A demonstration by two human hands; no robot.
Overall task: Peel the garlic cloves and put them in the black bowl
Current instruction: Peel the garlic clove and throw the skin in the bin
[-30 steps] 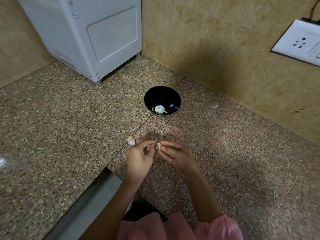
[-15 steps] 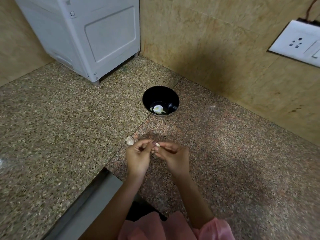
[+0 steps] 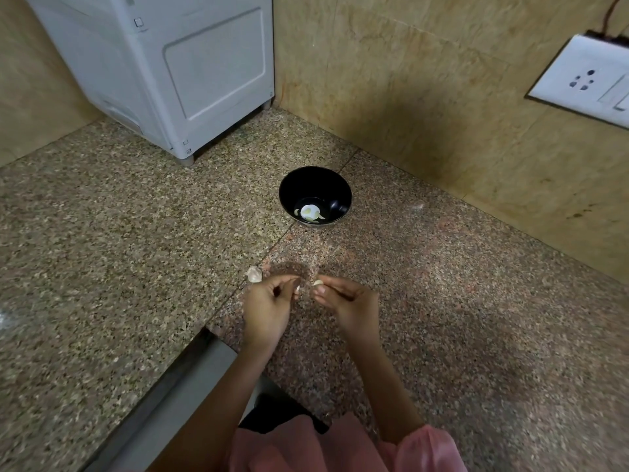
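Note:
The black bowl (image 3: 315, 185) stands on the granite counter near the wall corner, with peeled garlic (image 3: 309, 212) lying in its bottom. In front of it my right hand (image 3: 350, 306) pinches a small pale garlic clove (image 3: 318, 283) between thumb and fingertips. My left hand (image 3: 269, 306) is a short gap to its left, fingers curled, thumb and forefinger pinched together on what looks like a bit of skin. An unpeeled garlic piece (image 3: 254, 274) lies on the counter just beyond my left hand.
A white appliance (image 3: 177, 63) stands at the back left against the tiled wall. A wall socket plate (image 3: 585, 80) is at the upper right. The counter's front edge (image 3: 190, 366) runs diagonally under my left forearm.
My hands were joined on the clove; now they have pulled slightly apart, the clove staying in my right hand.

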